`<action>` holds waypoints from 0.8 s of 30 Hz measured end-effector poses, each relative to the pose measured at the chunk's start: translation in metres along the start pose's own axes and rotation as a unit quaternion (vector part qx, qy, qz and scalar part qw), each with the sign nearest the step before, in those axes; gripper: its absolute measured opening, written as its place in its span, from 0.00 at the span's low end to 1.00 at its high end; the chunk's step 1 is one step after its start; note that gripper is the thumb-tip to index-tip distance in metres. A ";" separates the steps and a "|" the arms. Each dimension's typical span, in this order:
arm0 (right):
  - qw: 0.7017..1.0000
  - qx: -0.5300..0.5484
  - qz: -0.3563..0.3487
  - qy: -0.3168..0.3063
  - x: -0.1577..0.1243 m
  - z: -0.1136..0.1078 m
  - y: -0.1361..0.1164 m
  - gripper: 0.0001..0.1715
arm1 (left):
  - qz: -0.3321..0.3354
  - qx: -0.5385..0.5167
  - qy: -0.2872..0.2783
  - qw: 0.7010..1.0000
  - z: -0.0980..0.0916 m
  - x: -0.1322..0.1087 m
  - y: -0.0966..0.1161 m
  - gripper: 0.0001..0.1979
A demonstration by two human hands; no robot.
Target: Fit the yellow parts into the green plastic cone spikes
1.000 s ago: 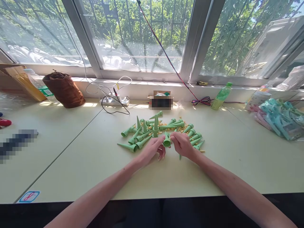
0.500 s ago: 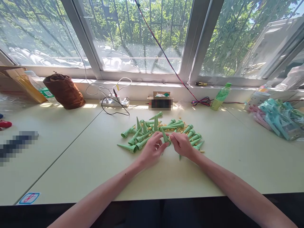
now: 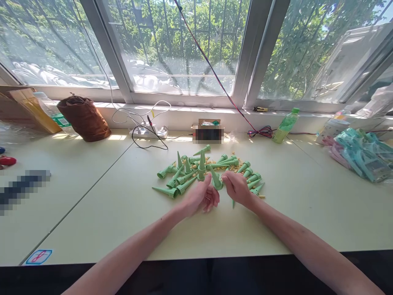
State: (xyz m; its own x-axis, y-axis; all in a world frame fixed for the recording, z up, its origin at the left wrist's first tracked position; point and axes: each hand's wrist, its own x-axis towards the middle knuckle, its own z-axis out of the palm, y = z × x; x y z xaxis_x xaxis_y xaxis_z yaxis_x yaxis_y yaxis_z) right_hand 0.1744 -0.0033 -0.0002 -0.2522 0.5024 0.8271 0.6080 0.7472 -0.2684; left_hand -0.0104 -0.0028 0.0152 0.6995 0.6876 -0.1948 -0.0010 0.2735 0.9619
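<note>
A green plastic cone-shaped watering spike (image 3: 216,179) is tilted, tip up, between my hands. My right hand (image 3: 236,186) is closed, its pinched fingertips at the spike's right side; a small pale piece seems to show there. My left hand (image 3: 202,194) is turned palm inward just left of and below the spike, its fingers loosely curled and apart, holding nothing. Behind it, another green spike (image 3: 201,166) stands upright. Several more green spikes (image 3: 184,186) lie around in a loose heap, with small yellow pieces (image 3: 235,167) scattered among them.
A brown cloth bag (image 3: 84,119) and a cardboard box (image 3: 26,108) are at the back left. Cables and a power strip (image 3: 145,131) lie below the window. A green bottle (image 3: 286,126) stands back right, near a pile of turquoise plastic items (image 3: 365,153).
My left hand has let go of the spike and moved slightly down, its palm turning inward. The spike stays by my right fingertips, shifted slightly right.
</note>
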 end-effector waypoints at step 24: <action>0.999 -0.003 -0.005 -0.050 0.002 -0.002 0.002 0.21 | 0.114 0.150 0.091 0.978 -0.007 -0.003 0.000 0.17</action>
State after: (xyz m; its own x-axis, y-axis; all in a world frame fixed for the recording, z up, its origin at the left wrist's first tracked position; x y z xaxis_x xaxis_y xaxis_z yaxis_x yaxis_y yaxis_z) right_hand 0.1766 -0.0015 0.0018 -0.3322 0.5370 0.7754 0.6094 0.7497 -0.2581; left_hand -0.0178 -0.0007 0.0142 0.5672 0.8231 0.0273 0.0856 -0.0919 0.9921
